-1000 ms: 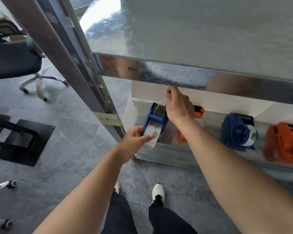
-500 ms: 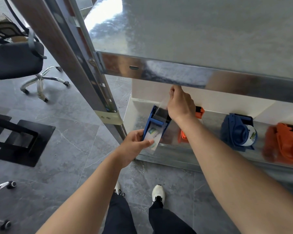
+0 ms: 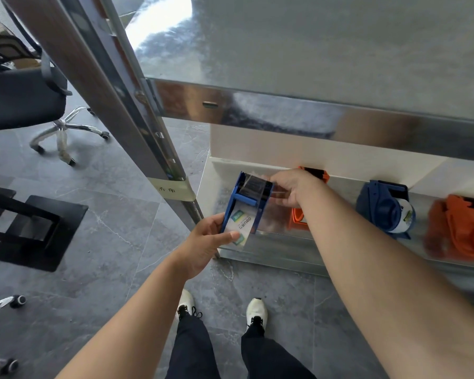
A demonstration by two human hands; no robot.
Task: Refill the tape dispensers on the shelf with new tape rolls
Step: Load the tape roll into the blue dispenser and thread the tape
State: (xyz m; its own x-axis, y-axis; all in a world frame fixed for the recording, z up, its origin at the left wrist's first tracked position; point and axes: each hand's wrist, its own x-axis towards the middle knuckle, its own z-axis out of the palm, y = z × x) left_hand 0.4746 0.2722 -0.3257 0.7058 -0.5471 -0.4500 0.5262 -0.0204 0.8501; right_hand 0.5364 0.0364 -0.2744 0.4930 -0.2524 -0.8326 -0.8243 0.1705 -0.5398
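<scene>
We see bright daylight glaring off the steel shelf top point(image 3: 159, 26), wide-angle bending at the edges, and the orange dispenser point(image 3: 457, 228) at far right blurred.

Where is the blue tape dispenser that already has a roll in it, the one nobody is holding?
In the head view, that blue tape dispenser sits on the lower shelf at right, beyond the right forearm, between the partly hidden orange dispenser and the blurred orange dispenser.

Open floor point(image 3: 107, 242) lies left of the shelf post point(image 3: 137, 119), while the upper shelf point(image 3: 312, 64) overhangs the lower shelf point(image 3: 271, 258), crowded rightward with dispensers point(image 3: 386, 206).
</scene>
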